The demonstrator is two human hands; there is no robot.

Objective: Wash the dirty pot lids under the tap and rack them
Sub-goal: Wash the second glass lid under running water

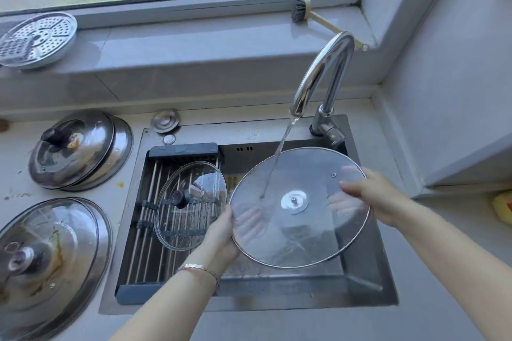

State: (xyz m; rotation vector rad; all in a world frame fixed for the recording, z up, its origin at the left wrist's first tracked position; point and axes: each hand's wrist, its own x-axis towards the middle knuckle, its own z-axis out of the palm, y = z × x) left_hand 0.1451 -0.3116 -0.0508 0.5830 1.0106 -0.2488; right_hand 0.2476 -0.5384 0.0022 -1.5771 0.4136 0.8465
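I hold a large glass lid point(299, 232) with a metal rim over the sink point(368, 282), its underside facing up. Water from the chrome tap point(324, 72) runs onto it left of its centre screw. My left hand point(221, 235) grips the lid's left edge, fingers underneath. My right hand point(371, 194) holds the right edge, thumb on top. A smaller glass lid point(191, 205) with a black knob lies on the roll-up rack point(155, 246) across the sink's left half.
Dirty steel lids point(77, 149) and stained lids point(47, 257) are stacked on the counter at left. A perforated steamer plate point(36, 39) and a dish brush point(304, 12) rest on the windowsill. A yellow sponge point(502, 207) sits at far right.
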